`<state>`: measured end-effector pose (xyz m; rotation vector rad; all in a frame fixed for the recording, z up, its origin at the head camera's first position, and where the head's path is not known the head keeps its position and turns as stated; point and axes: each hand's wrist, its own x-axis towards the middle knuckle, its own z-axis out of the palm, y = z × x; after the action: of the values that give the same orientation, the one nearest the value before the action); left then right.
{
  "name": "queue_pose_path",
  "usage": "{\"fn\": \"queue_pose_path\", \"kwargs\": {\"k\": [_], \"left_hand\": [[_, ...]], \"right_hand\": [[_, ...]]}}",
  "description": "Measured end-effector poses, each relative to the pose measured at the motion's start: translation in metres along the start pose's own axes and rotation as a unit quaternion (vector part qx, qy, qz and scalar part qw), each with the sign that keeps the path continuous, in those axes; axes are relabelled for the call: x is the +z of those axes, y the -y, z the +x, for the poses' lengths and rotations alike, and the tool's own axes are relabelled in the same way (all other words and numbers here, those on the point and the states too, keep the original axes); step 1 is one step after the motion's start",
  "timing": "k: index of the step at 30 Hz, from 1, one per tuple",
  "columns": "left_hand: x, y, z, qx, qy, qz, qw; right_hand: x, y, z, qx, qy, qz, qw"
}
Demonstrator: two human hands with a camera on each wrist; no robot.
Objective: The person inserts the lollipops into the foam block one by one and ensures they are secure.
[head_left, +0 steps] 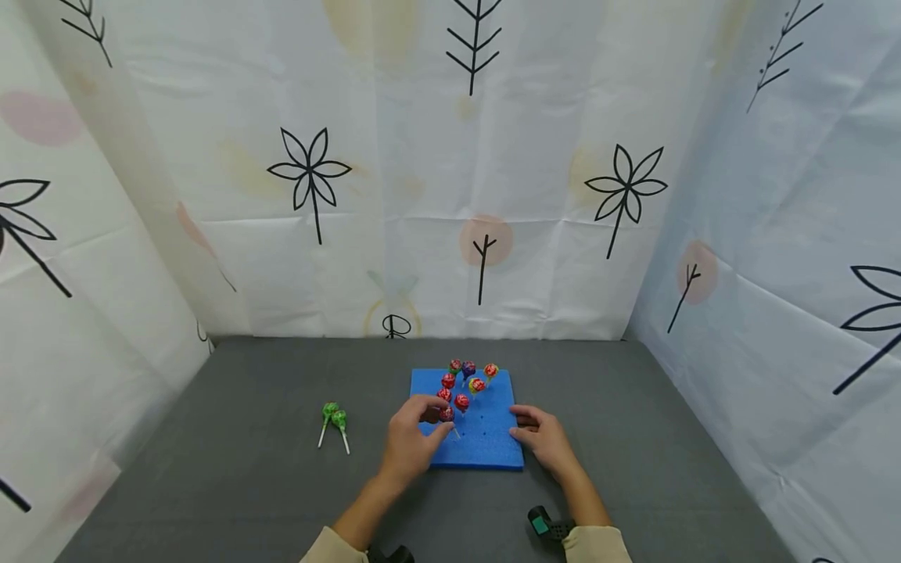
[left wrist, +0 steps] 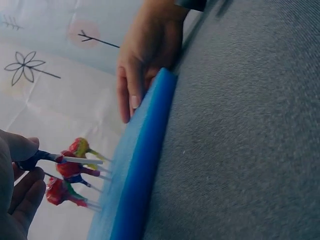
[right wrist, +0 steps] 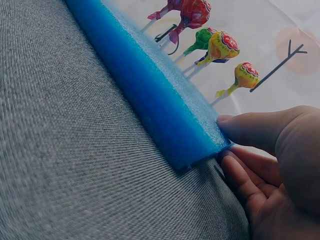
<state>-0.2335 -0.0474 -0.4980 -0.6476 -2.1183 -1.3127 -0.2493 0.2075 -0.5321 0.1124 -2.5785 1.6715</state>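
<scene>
Pinching a lollipop (head_left: pixel 446 415) by its candy end between thumb and fingers of the left hand (head_left: pixel 411 442). Holding it over the left side of the blue board (head_left: pixel 486 452), near the other lollipops, and pointing its white stick (left wrist: pixel 82 160) toward the top face. Showing a dark wrapper in the left wrist view. Not telling for sure whether touching the board with the stick's tip or stopping just short.

Gripping the board at its right edge with the right hand (head_left: pixel 547 444): resting the thumb on the top face, close to a corner, and bending the fingers in against the edge below.

Counting seven other lollipops (head_left: pixel 476 385) standing on their sticks in the board, mostly toward its far half. Seeing mainly red wrappers on the left, yellow ones on the right, a green one and a purple one among those at the back.

Finding two green lollipops (head_left: pixel 339 420) lying on the grey table (head_left: pixel 246 477), well to the left of the board, sitting close at the heads and spreading at the sticks.

Wearing light sleeves (head_left: pixel 598 545), with a dark device (head_left: pixel 540 522) at the right wrist. Facing a pale cloth (head_left: pixel 394 266) printed with black line flowers and twigs.
</scene>
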Motion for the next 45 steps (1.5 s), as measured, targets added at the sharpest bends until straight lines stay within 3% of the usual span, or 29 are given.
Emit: {"fn": "queue_pose_path", "kwargs": {"k": [9, 22, 34, 45], "left_hand": [[0.021, -0.003, 0.001, 0.043, 0.022, 0.024, 0.9985], [0.045, -0.003, 0.002, 0.038, -0.002, 0.072, 0.9967], [0.051, -0.003, 0.002, 0.041, -0.010, 0.089, 0.9951], [0.055, -0.002, 0.000, 0.056, 0.022, 0.138, 0.9885]], "right_hand": [[-0.001, 0.000, 0.000, 0.013, -0.002, -0.006, 1.000], [-0.001, 0.001, 0.003, 0.016, -0.003, -0.013, 1.000], [0.000, 0.002, 0.003, 0.011, -0.002, -0.010, 1.000], [-0.001, 0.003, 0.003, 0.008, -0.004, -0.007, 1.000]]}}
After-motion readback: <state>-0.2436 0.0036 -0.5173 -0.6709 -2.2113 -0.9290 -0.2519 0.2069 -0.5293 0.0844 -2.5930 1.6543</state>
